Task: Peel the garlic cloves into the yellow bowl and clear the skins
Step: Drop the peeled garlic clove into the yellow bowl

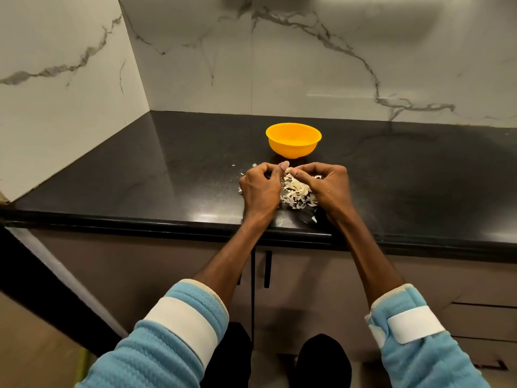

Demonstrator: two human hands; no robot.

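A yellow bowl [293, 140] stands upright on the black countertop [173, 175], just beyond my hands. My left hand [261, 189] and my right hand [327, 186] meet above a heap of pale garlic skins [297, 195]. Both pinch one small garlic clove [289, 171] between their fingertips, a short way in front of the bowl. What lies inside the bowl is hidden by its wall.
Loose skin flakes [314, 219] lie scattered round the heap, some near the counter's front edge [156, 224]. Marble walls close the counter at the back and left. Cabinet doors with dark handles [267, 268] are below.
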